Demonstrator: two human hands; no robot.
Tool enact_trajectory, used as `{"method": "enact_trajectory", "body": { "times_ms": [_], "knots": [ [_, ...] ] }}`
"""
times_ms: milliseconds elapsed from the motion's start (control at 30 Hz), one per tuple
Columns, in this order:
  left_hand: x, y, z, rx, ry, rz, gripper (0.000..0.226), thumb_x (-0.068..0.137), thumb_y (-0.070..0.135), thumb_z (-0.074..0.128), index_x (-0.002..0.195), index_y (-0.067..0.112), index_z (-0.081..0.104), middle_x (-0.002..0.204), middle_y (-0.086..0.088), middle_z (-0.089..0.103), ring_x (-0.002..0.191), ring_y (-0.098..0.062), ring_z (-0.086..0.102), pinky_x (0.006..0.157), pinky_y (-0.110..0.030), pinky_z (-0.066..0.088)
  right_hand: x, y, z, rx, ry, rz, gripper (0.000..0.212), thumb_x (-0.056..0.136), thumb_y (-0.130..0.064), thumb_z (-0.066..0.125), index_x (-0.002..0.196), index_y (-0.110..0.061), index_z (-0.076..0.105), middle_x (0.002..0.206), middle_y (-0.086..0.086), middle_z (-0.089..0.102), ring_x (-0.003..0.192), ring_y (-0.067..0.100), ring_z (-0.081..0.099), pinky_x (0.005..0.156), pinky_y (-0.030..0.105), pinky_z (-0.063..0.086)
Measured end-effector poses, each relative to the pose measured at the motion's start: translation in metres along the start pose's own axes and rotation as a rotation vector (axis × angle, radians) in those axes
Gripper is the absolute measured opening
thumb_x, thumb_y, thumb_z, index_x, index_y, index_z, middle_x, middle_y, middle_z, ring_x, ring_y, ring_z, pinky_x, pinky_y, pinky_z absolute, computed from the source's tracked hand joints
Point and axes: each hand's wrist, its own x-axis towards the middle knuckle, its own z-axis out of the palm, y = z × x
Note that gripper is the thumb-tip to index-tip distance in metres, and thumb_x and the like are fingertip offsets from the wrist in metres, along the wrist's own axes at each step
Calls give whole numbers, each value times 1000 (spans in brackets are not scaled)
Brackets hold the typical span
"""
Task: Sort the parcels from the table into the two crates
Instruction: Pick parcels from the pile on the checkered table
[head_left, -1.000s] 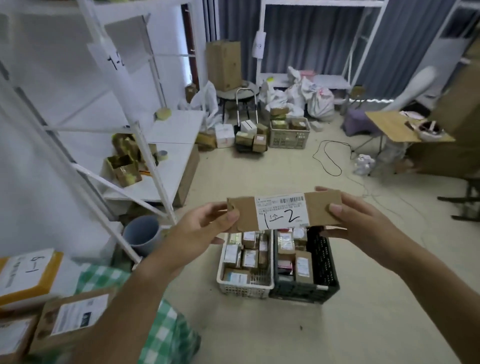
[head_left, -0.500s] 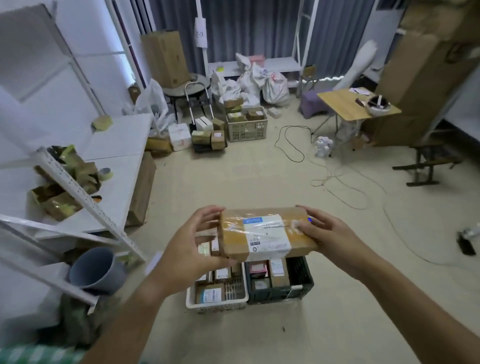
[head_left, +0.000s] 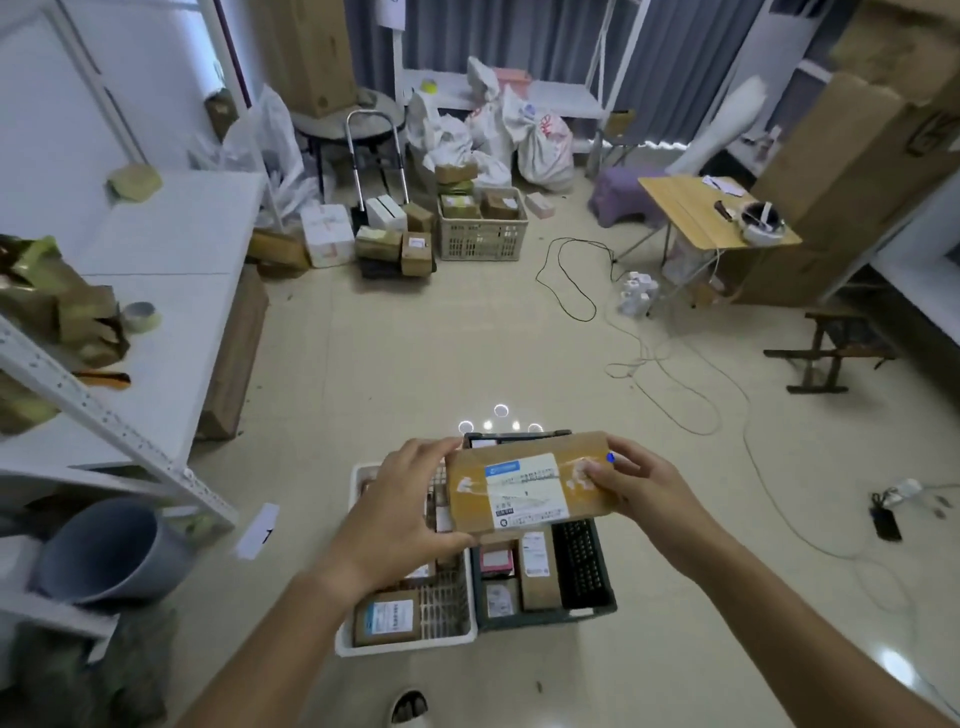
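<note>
Parcel-drop step, by the look of it: left hand (head_left: 400, 512) and right hand (head_left: 641, 488) each grip one end of the flat brown cardboard parcel w/ white label (head_left: 524, 483), held in air above the white plastic crate (head_left: 410, 642) and the dark plastic crate (head_left: 592, 613) on the floor. Next move prob. calls for choosing a crate, then lowering. Vs. 0.5 s ago: parcel sits further right, mostly over the dark crate.

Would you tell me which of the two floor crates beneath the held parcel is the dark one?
The dark crate, on the right beside the white crate, its right side still bare.
</note>
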Motion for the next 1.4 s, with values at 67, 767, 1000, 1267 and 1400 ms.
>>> {"method": "enact_trajectory", "body": {
  "times_ms": [67,767,1000,1267,1400],
  "knots": [
    [13,-16,-2,62,17,-13,106,67,57,83,158,34,33,141,20,37,134,-4,37,116,-34,40,26,2,13,-22,-6,10,40,92,-24,74,130,-29,65,115,5,77,104,28,74,90,43,60],
    [29,-328,265,150,300,-810,89,66,61,87,139,25,51,118,3,50,117,-16,33,100,-35,46,340,312,116,-394,-260,148,27,97,-35,69,122,-23,71,119,-5,71,114,17,66,104,43,52],
    [16,-443,389,-27,368,-1066,92,64,49,95,138,16,51,128,-5,47,123,-26,48,102,-46,51,383,436,124,-460,-325,165,12,100,-30,65,111,-34,69,118,-14,66,111,8,63,104,43,53],
    [64,-521,492,-187,414,-1057,80,71,44,93,129,18,44,123,2,34,93,-16,51,73,-31,52,415,521,132,-466,-247,94,14,102,-24,63,113,-28,70,111,-21,68,104,-2,64,90,27,55],
    [117,-541,525,-180,409,-1028,79,71,47,91,124,16,41,119,3,31,89,-18,49,69,-37,48,435,545,138,-472,-215,43,15,101,-22,63,113,-26,72,110,-19,71,98,-6,65,74,10,50]
  ]
}}
